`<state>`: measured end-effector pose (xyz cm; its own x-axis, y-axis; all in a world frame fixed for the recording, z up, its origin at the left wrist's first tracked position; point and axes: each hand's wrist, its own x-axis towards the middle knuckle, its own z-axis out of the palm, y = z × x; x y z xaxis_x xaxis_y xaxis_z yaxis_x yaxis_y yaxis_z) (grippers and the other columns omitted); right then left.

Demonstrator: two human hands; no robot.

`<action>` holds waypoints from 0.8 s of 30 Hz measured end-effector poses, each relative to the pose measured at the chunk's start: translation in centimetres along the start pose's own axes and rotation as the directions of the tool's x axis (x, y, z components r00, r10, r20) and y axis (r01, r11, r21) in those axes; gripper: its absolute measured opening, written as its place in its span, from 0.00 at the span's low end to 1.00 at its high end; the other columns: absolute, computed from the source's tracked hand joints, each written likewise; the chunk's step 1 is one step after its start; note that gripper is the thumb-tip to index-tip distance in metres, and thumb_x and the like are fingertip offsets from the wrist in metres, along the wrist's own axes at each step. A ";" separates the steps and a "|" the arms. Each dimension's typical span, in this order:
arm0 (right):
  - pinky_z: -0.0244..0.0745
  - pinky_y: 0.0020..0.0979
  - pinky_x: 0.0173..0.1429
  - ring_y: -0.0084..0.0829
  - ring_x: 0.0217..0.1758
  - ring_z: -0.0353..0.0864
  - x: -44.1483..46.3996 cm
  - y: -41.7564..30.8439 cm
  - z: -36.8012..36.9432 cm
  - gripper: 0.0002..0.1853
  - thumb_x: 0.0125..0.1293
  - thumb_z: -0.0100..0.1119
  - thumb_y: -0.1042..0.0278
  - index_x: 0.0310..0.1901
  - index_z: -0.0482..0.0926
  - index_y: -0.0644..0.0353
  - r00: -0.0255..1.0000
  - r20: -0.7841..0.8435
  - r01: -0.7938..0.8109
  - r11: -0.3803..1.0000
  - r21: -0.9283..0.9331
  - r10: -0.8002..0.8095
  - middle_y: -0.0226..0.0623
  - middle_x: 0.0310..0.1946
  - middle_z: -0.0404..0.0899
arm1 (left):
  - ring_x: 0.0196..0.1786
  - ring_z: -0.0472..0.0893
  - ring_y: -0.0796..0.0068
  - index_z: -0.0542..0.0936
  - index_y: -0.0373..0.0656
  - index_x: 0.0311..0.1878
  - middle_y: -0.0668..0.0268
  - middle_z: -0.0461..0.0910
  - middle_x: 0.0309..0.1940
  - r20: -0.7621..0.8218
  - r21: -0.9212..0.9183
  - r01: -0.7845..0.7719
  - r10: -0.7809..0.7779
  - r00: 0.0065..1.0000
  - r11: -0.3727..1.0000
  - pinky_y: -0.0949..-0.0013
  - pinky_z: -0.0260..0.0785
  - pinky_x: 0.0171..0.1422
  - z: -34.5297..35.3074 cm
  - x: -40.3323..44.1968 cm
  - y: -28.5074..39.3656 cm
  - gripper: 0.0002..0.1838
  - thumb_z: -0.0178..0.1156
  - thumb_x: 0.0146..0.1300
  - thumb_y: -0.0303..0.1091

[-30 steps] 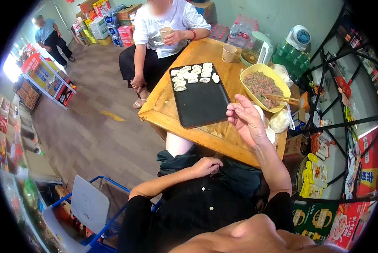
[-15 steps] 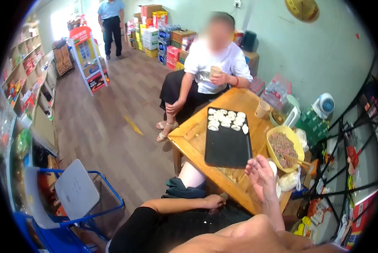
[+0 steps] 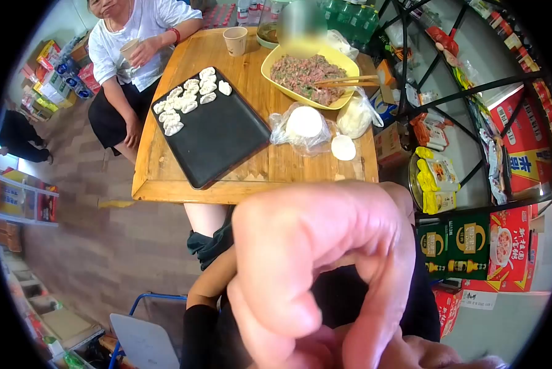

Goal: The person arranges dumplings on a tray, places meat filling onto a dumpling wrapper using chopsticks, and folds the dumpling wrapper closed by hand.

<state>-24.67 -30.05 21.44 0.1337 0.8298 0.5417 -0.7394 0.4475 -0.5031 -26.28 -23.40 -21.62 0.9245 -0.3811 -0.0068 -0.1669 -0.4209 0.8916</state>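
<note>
My right hand [image 3: 325,246] looms close to the camera, fingers bent and a gap between them and the thumb, with nothing visible inside. Behind it, my left forearm rests low by my lap; its hand is hidden. Beyond, on a wooden table [image 3: 245,80], lies a black baking tray [image 3: 220,141] with several folded dumplings [image 3: 190,92] at its far left end. A yellow bowl [image 3: 266,67] holds minced filling [image 3: 306,74] and chopsticks [image 3: 349,81]. Nearer are a stack of round wrappers [image 3: 305,121] on plastic, a single wrapper [image 3: 343,147] and a bag of dough [image 3: 356,117].
Another person [image 3: 140,49] sits at the table's left side holding a paper cup [image 3: 128,49]. A second paper cup [image 3: 236,42] stands near the bowl. Black metal shelving [image 3: 460,98] and packaged food boxes [image 3: 509,246] line the right. A folding chair [image 3: 143,341] stands lower left.
My right hand has come up from beside the table edge to close before the camera. The view has turned right and down, and the left hand has dropped out of sight.
</note>
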 end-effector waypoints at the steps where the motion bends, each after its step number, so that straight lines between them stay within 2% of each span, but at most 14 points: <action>1: 0.75 0.26 0.36 0.32 0.36 0.81 0.0 0.0 -0.2 0.23 0.57 0.67 0.84 0.47 0.64 0.57 1.000 0.018 0.012 1.000 -0.005 -0.012 0.47 0.40 0.78 | 0.47 0.83 0.49 0.82 0.41 0.50 0.44 0.82 0.43 0.011 0.024 -0.004 0.004 1.000 1.000 0.49 0.74 0.53 -0.2 0.0 0.1 0.16 0.57 0.66 0.41; 5: 0.75 0.26 0.37 0.31 0.36 0.81 -0.1 -0.1 -0.7 0.22 0.58 0.66 0.84 0.47 0.64 0.57 0.997 0.062 0.046 0.999 -0.025 -0.045 0.47 0.40 0.78 | 0.45 0.83 0.47 0.83 0.41 0.45 0.44 0.83 0.40 0.043 0.109 -0.031 0.027 0.999 0.994 0.51 0.74 0.51 -0.2 0.1 0.3 0.14 0.56 0.65 0.40; 8: 0.75 0.26 0.37 0.31 0.36 0.81 -0.2 -0.3 -1.1 0.22 0.58 0.65 0.84 0.47 0.64 0.57 0.995 0.077 0.066 0.997 -0.040 -0.063 0.46 0.40 0.78 | 0.44 0.83 0.47 0.84 0.42 0.44 0.47 0.84 0.38 0.019 0.126 -0.057 0.055 0.998 0.990 0.52 0.74 0.49 -0.1 -0.3 0.5 0.14 0.57 0.64 0.40; 11: 0.75 0.26 0.37 0.30 0.36 0.80 -0.6 -0.3 -1.5 0.22 0.58 0.65 0.84 0.48 0.63 0.57 0.993 0.090 0.079 0.995 -0.056 -0.074 0.46 0.40 0.78 | 0.44 0.83 0.48 0.84 0.42 0.46 0.49 0.84 0.39 0.099 0.030 -0.018 0.015 0.995 0.999 0.53 0.74 0.49 -2.1 0.2 3.5 0.15 0.58 0.63 0.41; 24: 0.74 0.25 0.39 0.29 0.36 0.80 -0.9 -0.4 -1.6 0.21 0.60 0.62 0.84 0.48 0.62 0.57 0.984 0.129 0.141 0.983 -0.119 -0.126 0.44 0.39 0.78 | 0.41 0.83 0.46 0.84 0.42 0.45 0.48 0.84 0.38 0.056 0.046 -0.010 0.007 0.998 0.999 0.51 0.75 0.46 -2.1 0.6 3.1 0.16 0.58 0.63 0.43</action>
<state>-23.38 -30.44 20.07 0.1392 0.7170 0.6830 -0.6294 0.5966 -0.4980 -25.50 -23.18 -17.91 0.9028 -0.4293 -0.0257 -0.1913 -0.4544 0.8700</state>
